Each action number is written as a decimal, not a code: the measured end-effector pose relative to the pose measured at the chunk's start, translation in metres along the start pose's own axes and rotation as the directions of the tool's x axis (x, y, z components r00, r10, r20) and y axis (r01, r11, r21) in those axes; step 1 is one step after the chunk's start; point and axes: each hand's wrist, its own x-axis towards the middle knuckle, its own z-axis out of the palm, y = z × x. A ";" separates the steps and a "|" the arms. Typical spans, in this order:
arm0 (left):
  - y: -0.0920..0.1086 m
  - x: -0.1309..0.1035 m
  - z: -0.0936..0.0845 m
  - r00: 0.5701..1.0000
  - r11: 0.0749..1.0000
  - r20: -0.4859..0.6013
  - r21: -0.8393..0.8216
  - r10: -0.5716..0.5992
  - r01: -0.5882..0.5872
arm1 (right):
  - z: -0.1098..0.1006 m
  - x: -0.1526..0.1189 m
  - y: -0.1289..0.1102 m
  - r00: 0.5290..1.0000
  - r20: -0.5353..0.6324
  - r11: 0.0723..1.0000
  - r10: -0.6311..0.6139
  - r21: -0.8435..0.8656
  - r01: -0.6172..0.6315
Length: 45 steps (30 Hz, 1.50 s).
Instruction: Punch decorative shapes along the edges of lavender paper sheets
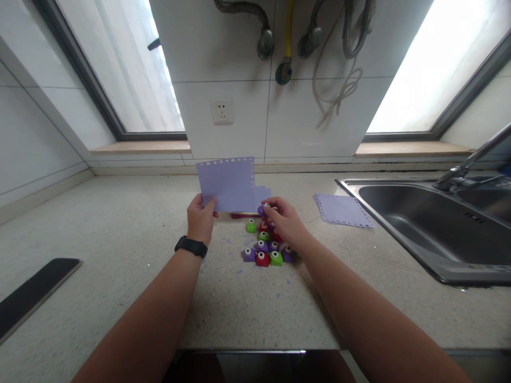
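Observation:
My left hand (202, 217) pinches the lower left corner of a purple sheet of paper (228, 185), held tilted up above the counter. Small punched shapes run along its top and right edges. To the right, the fingers of my right hand (281, 215) are closed on a purple craft punch (262, 209) with a white round button, close by the sheet's lower right corner. Below that hand lie several more craft punches (262, 259) in red, green and purple, partly hidden by it. Behind the held sheet, a stack of coloured paper (262, 197) shows in part.
Purple sheets with punched edges (344, 209) lie beside the steel sink (415, 223) on the right. Small purple paper cut-outs (239, 272) are scattered on the speckled counter (131, 223). A dark flat object (35, 290) lies at the left. Pipes hang on the tiled wall.

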 end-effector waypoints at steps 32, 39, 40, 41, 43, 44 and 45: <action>0.000 0.000 -0.001 1.000 1.000 0.001 0.000 0.005 -0.005 | -0.001 -0.001 0.003 0.999 0.019 0.998 -0.051 -0.048 0.052; 0.001 0.000 0.001 1.000 1.000 -0.015 -0.004 -0.006 0.006 | -0.001 -0.002 0.000 0.998 0.023 0.996 -0.056 -0.067 0.058; 0.001 0.000 0.001 1.000 1.000 -0.016 -0.005 -0.008 0.008 | -0.001 -0.002 0.000 0.998 0.024 0.995 -0.058 -0.075 0.060; 0.001 0.000 0.001 1.000 1.000 -0.016 -0.005 -0.009 0.009 | -0.001 -0.003 0.000 0.998 0.025 0.994 -0.062 -0.084 0.063; 0.001 0.000 0.001 1.000 1.000 -0.015 -0.005 -0.010 0.010 | -0.001 -0.003 0.000 0.997 0.024 0.993 -0.070 -0.098 0.072; 0.001 0.000 0.001 1.000 1.000 -0.014 -0.004 -0.010 0.010 | -0.001 -0.003 0.000 0.997 0.024 0.992 -0.073 -0.103 0.075; 0.001 0.000 0.000 1.000 1.000 -0.013 -0.003 -0.009 0.009 | -0.001 -0.003 0.000 0.997 0.025 0.992 -0.074 -0.106 0.076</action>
